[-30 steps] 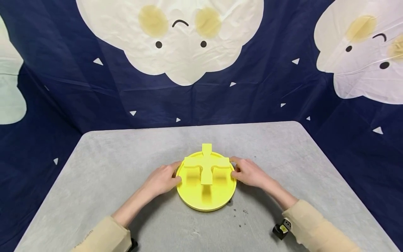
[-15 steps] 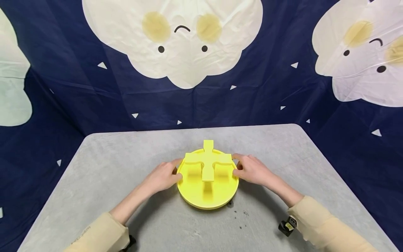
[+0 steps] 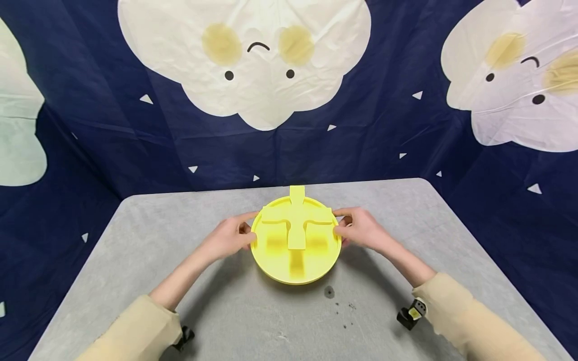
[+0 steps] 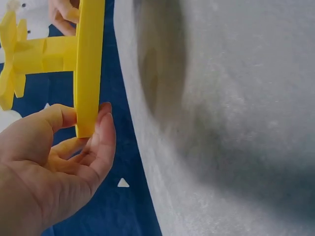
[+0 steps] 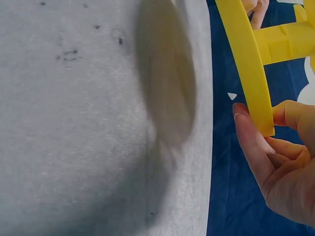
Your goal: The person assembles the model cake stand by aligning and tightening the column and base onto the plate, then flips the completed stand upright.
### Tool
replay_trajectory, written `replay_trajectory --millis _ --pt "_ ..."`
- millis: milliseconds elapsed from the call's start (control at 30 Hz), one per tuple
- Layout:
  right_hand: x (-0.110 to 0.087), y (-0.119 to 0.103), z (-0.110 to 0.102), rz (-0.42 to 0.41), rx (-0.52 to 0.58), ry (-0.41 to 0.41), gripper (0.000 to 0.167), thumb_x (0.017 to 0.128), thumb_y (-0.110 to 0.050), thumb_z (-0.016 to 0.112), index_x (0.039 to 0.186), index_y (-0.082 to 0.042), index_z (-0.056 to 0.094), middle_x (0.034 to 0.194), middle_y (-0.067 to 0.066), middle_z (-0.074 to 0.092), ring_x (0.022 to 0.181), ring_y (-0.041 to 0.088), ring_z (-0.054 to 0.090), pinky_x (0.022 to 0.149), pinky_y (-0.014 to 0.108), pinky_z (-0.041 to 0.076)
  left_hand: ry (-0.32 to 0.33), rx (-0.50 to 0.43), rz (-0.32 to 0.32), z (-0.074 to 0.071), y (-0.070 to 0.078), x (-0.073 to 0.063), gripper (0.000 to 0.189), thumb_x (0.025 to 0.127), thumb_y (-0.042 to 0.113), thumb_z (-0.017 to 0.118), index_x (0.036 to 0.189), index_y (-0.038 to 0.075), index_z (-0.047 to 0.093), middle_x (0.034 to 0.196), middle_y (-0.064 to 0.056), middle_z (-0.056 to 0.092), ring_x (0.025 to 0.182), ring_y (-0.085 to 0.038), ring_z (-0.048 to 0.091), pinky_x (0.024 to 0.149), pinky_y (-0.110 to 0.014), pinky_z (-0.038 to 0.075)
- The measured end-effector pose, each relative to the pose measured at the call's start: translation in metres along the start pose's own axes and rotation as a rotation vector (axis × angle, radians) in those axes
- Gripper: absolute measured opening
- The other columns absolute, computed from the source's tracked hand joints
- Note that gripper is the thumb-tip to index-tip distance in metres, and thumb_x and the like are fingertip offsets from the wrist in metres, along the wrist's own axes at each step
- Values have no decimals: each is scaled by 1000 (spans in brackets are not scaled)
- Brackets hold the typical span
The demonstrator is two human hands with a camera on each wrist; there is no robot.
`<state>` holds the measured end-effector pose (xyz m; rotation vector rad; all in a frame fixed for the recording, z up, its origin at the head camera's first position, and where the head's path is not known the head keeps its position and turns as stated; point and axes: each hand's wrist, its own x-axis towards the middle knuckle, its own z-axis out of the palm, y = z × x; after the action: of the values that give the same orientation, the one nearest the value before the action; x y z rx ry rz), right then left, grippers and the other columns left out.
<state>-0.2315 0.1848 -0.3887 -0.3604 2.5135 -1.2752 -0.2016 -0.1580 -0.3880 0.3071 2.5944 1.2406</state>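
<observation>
In the head view, a round yellow disc [image 3: 273,260] with a raised cross on a central post is held between both hands. My left hand [image 3: 228,238] grips its left rim, the thumb on the upper face and the other fingers curled beneath. On the opposite rim my right hand [image 3: 363,229] has the same hold. Both wrist views show a gap between the disc and the table, with the disc's shadow below. In the left wrist view the disc [image 4: 89,73] appears edge-on, and so does the disc [image 5: 248,69] in the right wrist view.
A grey table [image 3: 289,321] with rounded far corners lies beneath. Dark specks and a round dark spot [image 3: 329,292] mark its surface. Behind and on both sides hangs a navy cloth [image 3: 226,155] with white clouds and triangles. Each wrist carries a small black device.
The yellow disc has risen off the table and shifted away toward the far edge, carried by both hands. Fingers have curled under its rim, and the dark spot is now uncovered.
</observation>
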Motion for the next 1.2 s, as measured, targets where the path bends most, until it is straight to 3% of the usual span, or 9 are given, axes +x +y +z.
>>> replay_trajectory --millis 167,367,600,733,867,1067,1200 --pt "3 0 -6 9 111 -5 55 90 -4 62 143 7 55 99 19 75 70 14 74 70 41 67 -16 -114 -18 -6 2 2 72 88 8 62 157 5 42 97 -13 71 77 -21 71 76 -33 62" --pt "7 0 -13 11 181 -42 58 90 -6 66 145 8 53 102 18 76 73 11 73 71 38 67 -28 -193 -84 -12 0 5 72 90 16 66 158 11 42 103 -10 70 83 -18 70 87 -34 62" --pt "8 -2 -24 30 255 -86 66 93 -8 69 151 9 43 105 15 75 78 12 75 77 42 67 -72 -320 -67 -17 -3 9 66 94 18 71 154 4 47 111 -8 74 91 -10 72 90 -32 63" --pt "9 -2 -28 35 277 -103 66 94 -9 70 152 7 43 104 10 75 81 13 75 77 40 67 -98 -374 -55 -21 -5 12 67 95 18 71 154 2 45 114 -6 74 91 -9 73 89 -27 63" --pt "11 -3 -32 30 299 -104 64 93 -8 71 151 3 45 103 7 74 84 15 76 81 45 66 -115 -432 -34 -24 -7 15 68 96 17 71 155 1 42 116 -5 74 93 -10 74 92 -29 63" --pt "12 -6 -39 3 321 -106 58 93 -7 70 147 -1 50 101 5 75 86 17 76 85 50 65 -119 -454 -33 -28 -2 16 69 96 18 73 155 2 40 121 -8 74 98 -12 75 99 -37 61" --pt "11 -8 -43 -23 330 -99 59 93 -6 70 148 -5 50 103 5 76 89 19 77 86 51 64 -96 -454 -24 -30 2 18 69 97 20 73 156 4 40 118 -6 73 97 -13 74 99 -35 61"
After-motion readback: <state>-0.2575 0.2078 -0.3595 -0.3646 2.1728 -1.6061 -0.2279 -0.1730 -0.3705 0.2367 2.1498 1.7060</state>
